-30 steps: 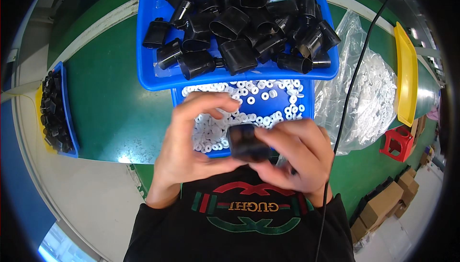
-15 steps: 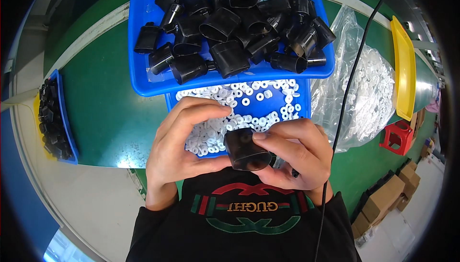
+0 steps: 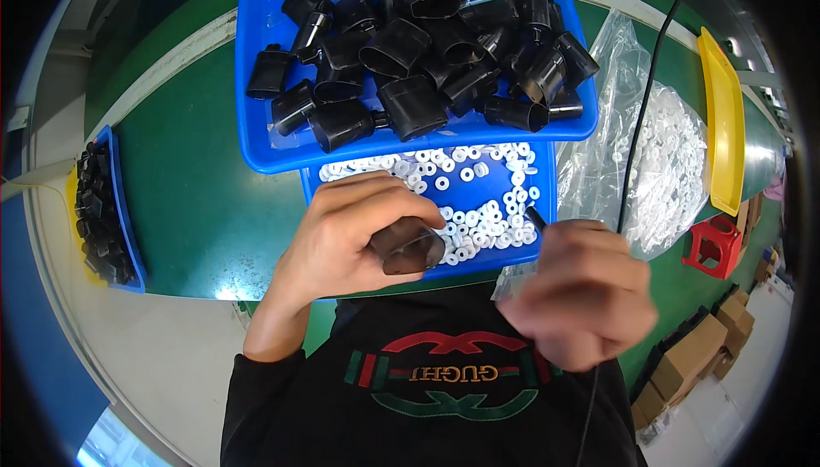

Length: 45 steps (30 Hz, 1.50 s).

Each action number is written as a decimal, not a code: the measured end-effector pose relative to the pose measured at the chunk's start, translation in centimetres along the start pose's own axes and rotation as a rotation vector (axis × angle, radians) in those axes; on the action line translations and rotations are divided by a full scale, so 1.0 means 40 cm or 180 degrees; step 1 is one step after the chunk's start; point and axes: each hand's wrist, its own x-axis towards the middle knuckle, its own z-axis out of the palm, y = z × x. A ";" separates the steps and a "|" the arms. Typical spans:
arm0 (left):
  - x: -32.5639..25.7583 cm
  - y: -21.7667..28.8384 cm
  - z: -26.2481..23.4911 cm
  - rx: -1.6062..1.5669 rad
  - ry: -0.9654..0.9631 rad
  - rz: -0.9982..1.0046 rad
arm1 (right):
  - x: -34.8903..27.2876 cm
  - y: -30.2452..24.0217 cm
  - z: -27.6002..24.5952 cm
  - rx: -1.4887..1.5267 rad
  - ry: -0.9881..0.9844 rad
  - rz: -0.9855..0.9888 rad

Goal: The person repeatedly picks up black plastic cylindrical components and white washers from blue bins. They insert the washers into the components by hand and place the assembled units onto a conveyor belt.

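My left hand (image 3: 346, 232) is closed round a dark, glossy plastic housing (image 3: 408, 246), held over the near edge of a blue tray. White ring washers (image 3: 487, 221) lie scattered and heaped in that lower blue tray (image 3: 504, 178). To the right, my right hand (image 3: 589, 292) is smeared by motion, with its fingers curled. From it sticks out the end of a thin black rod-like tool (image 3: 535, 218); the rest of it is hidden in the fist. Just beyond, a blue tray (image 3: 256, 130) full of black plastic housings (image 3: 412, 108) overlaps the washer tray.
A clear plastic bag (image 3: 662, 168) of white washers lies right, crossed by a black cable (image 3: 639, 117). Beyond it are a yellow tray (image 3: 724, 125) and a red stool (image 3: 713, 245). Another blue bin (image 3: 120, 202) of black parts stands far left on the green table (image 3: 184, 202).
The housing has passed from between both hands into my left hand alone. My right hand has let go of it and swung right, the black tool now pointing up toward the washers.
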 end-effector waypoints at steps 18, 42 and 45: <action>0.000 -0.024 0.035 -0.0133 0.0351 -0.0043 | 0.108 -0.056 0.109 0.6318 0.1820 0.0606; -0.008 -0.040 0.027 0.0146 0.0662 0.0172 | 0.117 -0.084 0.119 0.6393 0.1684 0.0720; -0.008 -0.049 0.032 -0.0188 0.0690 0.0146 | 0.119 -0.046 0.088 0.6449 0.1498 0.0522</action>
